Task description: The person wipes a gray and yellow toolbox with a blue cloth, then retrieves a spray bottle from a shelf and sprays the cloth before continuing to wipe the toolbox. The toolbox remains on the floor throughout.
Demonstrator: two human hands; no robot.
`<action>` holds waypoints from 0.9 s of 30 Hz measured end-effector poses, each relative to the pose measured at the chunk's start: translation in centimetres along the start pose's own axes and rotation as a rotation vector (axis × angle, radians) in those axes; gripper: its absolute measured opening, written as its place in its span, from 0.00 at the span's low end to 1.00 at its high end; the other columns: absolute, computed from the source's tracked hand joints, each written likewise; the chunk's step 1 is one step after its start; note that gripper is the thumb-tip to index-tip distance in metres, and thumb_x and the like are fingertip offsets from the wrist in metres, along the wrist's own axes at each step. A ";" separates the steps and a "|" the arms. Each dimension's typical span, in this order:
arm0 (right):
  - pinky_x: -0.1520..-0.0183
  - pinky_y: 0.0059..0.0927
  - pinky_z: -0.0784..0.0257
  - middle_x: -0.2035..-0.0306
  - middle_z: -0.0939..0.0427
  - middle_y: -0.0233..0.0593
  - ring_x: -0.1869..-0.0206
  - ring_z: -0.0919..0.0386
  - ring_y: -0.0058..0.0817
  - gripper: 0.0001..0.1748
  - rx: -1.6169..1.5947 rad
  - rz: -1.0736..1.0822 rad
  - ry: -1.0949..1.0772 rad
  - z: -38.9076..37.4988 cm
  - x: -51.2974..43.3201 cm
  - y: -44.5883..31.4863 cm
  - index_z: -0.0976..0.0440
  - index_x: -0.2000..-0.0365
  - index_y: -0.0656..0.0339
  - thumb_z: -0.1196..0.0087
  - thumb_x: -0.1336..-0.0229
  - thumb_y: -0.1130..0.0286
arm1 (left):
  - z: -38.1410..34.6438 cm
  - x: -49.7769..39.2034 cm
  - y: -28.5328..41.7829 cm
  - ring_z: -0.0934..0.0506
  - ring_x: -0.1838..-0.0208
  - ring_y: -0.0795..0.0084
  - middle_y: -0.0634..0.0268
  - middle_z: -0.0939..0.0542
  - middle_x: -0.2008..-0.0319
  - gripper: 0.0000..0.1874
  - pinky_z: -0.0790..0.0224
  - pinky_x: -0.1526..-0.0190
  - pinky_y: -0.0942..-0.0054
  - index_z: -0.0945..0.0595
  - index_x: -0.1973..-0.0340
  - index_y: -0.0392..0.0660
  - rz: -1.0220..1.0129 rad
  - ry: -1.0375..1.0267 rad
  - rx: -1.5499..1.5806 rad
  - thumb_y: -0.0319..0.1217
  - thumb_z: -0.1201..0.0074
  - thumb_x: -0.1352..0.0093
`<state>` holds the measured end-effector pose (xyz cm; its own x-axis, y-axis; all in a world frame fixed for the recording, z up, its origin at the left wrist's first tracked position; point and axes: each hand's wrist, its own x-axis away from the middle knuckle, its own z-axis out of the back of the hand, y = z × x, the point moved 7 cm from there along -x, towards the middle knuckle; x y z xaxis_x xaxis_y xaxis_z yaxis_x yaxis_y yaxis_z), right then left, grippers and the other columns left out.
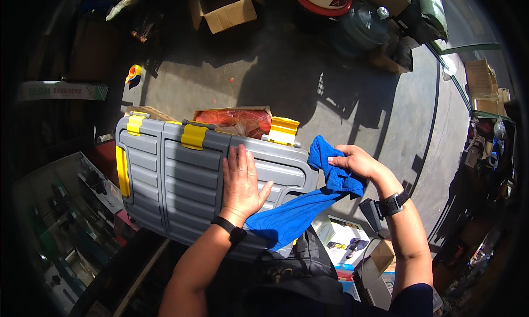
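Before me is a grey plastic storage box (194,185) with a ribbed lid and yellow latches. My left hand (241,185) lies flat on the lid, palm down, with the thumb spread. A blue cloth (297,213) is bunched in my right hand (351,162) just off the box's right end. Its lower part trails across the lid's corner to near my left wrist. One yellow latch (283,129) at the far right stands raised. Two others, the middle latch (194,136) and the left latch (135,124), fold over the lid's edge.
Behind the box sits a carton with red plastic-wrapped contents (235,122). A yellow tape dispenser (133,74) lies on the concrete floor (182,81). An open cardboard box (229,17) and a large water bottle (363,25) stand farther off. Printed cartons (343,238) lie at lower right.
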<state>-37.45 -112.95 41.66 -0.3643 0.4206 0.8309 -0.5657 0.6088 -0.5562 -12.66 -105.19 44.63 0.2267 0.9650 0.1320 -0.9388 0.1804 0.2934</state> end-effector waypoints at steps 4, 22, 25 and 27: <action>0.55 0.25 0.27 0.67 0.20 0.32 0.63 0.23 0.19 0.14 0.031 -0.049 0.044 -0.1 -0.3 0.7 0.23 0.57 0.63 0.42 0.40 0.64 | -0.4 0.0 0.0 0.58 0.28 0.33 0.36 0.58 0.29 0.51 0.69 0.31 0.36 0.51 0.34 0.26 0.021 -0.027 0.000 0.46 0.42 0.39; 0.50 0.43 0.29 0.61 0.19 0.50 0.54 0.22 0.47 0.23 0.597 0.255 0.153 -4.8 -3.3 -10.1 0.23 0.57 0.57 0.48 0.42 0.49 | 0.3 0.0 0.2 0.57 0.27 0.34 0.34 0.57 0.30 0.52 0.67 0.32 0.36 0.50 0.34 0.24 0.003 0.010 0.006 0.46 0.41 0.40; 0.50 0.43 0.29 0.61 0.19 0.49 0.55 0.22 0.46 0.23 0.608 0.165 0.137 -4.4 -2.1 -9.8 0.23 0.56 0.55 0.48 0.42 0.49 | 0.3 -0.1 0.1 0.56 0.27 0.34 0.34 0.57 0.30 0.52 0.65 0.32 0.36 0.49 0.35 0.24 -0.004 0.015 0.043 0.46 0.41 0.40; 0.52 0.44 0.28 0.64 0.19 0.47 0.56 0.21 0.45 0.22 0.616 0.046 0.153 -3.2 -0.7 -8.8 0.23 0.58 0.55 0.48 0.42 0.49 | 0.1 0.0 0.0 0.56 0.27 0.34 0.34 0.56 0.30 0.49 0.66 0.32 0.37 0.45 0.36 0.23 0.007 -0.017 0.011 0.49 0.43 0.39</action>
<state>-29.86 -116.45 45.92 -0.3142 0.5562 0.7693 -0.8902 0.1088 -0.4423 -12.67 -105.24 44.72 0.2244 0.9629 0.1498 -0.9374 0.1713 0.3032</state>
